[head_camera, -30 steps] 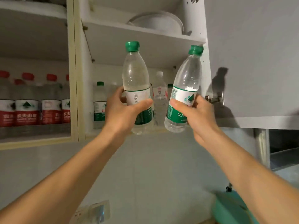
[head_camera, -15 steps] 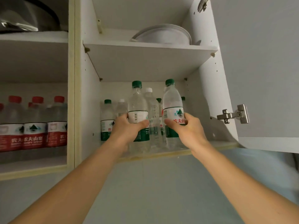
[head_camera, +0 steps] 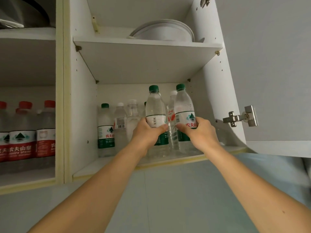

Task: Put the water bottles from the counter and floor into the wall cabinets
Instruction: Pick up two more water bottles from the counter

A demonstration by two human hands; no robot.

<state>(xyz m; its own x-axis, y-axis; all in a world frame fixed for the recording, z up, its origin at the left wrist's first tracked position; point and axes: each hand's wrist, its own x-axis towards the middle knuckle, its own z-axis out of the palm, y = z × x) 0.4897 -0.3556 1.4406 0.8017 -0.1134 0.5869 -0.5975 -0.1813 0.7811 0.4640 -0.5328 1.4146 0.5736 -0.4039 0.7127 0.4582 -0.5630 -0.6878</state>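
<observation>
Bottles at placement stage — left hand (head_camera: pixel 148 132) grips one green-capped bottle (head_camera: pixel 155 113), right hand (head_camera: pixel 200 130) grips another (head_camera: pixel 184 108), both upright on the lower shelf (head_camera: pixel 117 163). Next: release cleanly, without toppling neighbours.

Both held bottles (head_camera: pixel 155 113) now stand upright on the cabinet shelf (head_camera: pixel 104 167).
</observation>
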